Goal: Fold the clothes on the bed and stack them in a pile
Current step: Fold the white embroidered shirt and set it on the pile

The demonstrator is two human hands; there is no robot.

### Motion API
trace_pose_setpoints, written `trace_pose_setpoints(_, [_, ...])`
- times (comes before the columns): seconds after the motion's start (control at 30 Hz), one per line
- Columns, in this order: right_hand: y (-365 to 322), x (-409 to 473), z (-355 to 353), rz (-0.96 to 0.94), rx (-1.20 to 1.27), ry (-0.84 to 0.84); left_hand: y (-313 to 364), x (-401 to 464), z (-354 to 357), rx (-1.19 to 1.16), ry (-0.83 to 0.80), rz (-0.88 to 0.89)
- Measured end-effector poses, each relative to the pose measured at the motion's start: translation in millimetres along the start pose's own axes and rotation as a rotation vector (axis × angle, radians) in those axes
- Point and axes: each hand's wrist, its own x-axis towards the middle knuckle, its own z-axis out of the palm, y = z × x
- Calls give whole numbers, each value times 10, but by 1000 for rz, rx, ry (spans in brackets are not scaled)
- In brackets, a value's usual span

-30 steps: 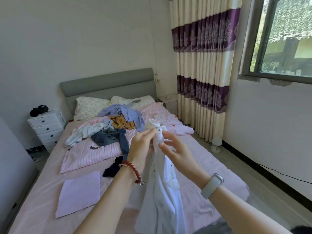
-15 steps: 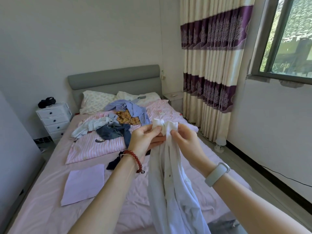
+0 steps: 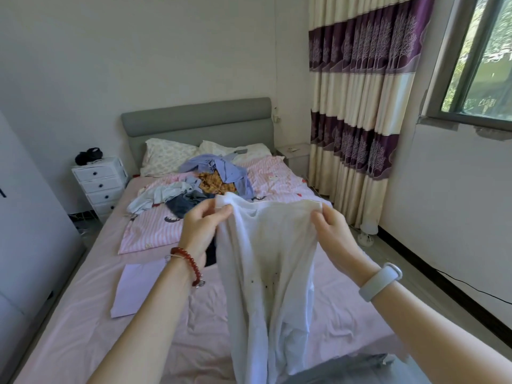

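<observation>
In the head view, the left hand point(image 3: 203, 231) and the right hand point(image 3: 332, 231) hold a white garment point(image 3: 266, 267) up over the bed point(image 3: 83, 322), each pinching 1 top corner of it between thumb and fingers point(image 3: 221, 213), so the top edge runs nearly level between them and the rest hangs down toward the near edge of the bed. The cloth shows a few small dark specks at mid height, and its lower part bunches in loose vertical folds, so what kind of garment it is cannot be told for sure. On the sheet to the left lies 1 flat, pale folded piece point(image 3: 138, 289), which looks like the start of the pile. Farther up the bed, on a pink striped cover point(image 3: 149, 231) below the pillows, the unfolded heap point(image 3: 199, 184) of blue, denim and patterned clothes lies well apart from the hands. The step in hand seems to be spreading the garment before the fold. To do it well, the 2 pinches should stay at matching corners with the top edge taut and level, so the hanging folds fall out straight; then the cloth is best lowered flat onto the bare sheet near the folded piece, bottom hem touching first, and smoothed before any crease is made. A slack or uneven hold would likely leave it twisted.
</observation>
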Motion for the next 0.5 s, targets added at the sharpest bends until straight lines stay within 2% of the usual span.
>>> trace_pose_setpoints(0.13, [62, 29, -285, -150, -215, 115, -87, -16, -409, 194, 163, 160])
trace_pose_setpoints(0.2, [92, 13, -331, -223, -307, 137, -160, -60, -446, 343, 197, 282])
trace_pose_setpoints(0.3, [147, -27, -330, -334, -399, 220, -238, -120, -366, 430, 308, 457])
trace_pose_setpoints(0.43, [33, 0, -374, -383, -405, 439, -104, -155, -216, 465, 521, 646])
trace_pose_setpoints(0.5, [-85, 61, -403, -401, -345, 479, 26, -146, -149, 500, 582, 708])
